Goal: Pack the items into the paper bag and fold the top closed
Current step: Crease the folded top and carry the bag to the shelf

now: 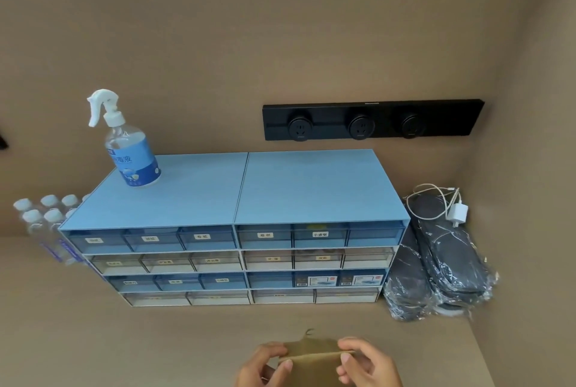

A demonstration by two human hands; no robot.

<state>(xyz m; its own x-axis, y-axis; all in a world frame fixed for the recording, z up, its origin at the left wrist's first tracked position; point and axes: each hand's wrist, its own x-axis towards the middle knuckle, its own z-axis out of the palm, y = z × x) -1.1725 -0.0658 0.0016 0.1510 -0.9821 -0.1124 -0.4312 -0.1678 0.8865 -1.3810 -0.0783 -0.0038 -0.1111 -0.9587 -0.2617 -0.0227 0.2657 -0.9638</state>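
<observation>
A brown paper bag (pixel 311 355) sits at the bottom middle of the head view, its top flap bent over toward me. My left hand (pixel 265 365) pinches the left end of the fold with thumb and fingers. My right hand (pixel 364 361) pinches the right end the same way. The bag's lower part runs out of the frame, and its contents are hidden.
A blue drawer cabinet (pixel 237 230) with labelled drawers stands behind the bag, a spray bottle (pixel 131 149) on its top left. Water bottles (pixel 43 218) stand at its left. Wrapped dark slippers (pixel 436 265) and a white charger (pixel 458 212) lie at the right. A black socket strip (pixel 371 120) is on the wall.
</observation>
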